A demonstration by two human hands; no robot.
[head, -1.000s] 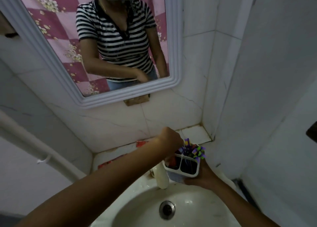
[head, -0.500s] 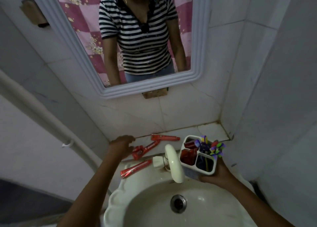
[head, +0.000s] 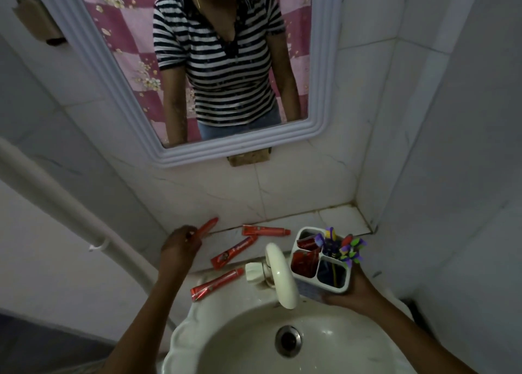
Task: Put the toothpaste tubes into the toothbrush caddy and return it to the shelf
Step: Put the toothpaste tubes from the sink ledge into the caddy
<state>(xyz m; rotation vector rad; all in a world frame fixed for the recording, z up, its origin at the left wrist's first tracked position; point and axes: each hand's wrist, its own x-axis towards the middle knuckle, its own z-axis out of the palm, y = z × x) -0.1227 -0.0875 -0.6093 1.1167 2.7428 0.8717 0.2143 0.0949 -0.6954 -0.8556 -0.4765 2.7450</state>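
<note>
My right hand (head: 353,291) holds the white toothbrush caddy (head: 320,284) from below, just right of the tap. Its compartments hold red tubes and several toothbrushes with purple and green heads (head: 350,250). My left hand (head: 179,246) grips a red toothpaste tube (head: 208,226) lifted off the tiled shelf (head: 339,218) at the left. Three more red tubes lie flat: one (head: 267,230) along the back of the shelf, one (head: 234,252) slanting in the middle, one (head: 217,284) on the sink's rim.
A cream tap (head: 281,277) arches over the white basin (head: 254,345) with its drain (head: 288,340). A framed mirror (head: 175,153) hangs above. A white pipe (head: 70,204) slants down the left wall. Tiled walls close in at the right corner.
My left hand left the caddy, went left to the shelf and picked up a red tube. The view shifted, showing the tubes on the shelf. The caddy stays in my right hand.
</note>
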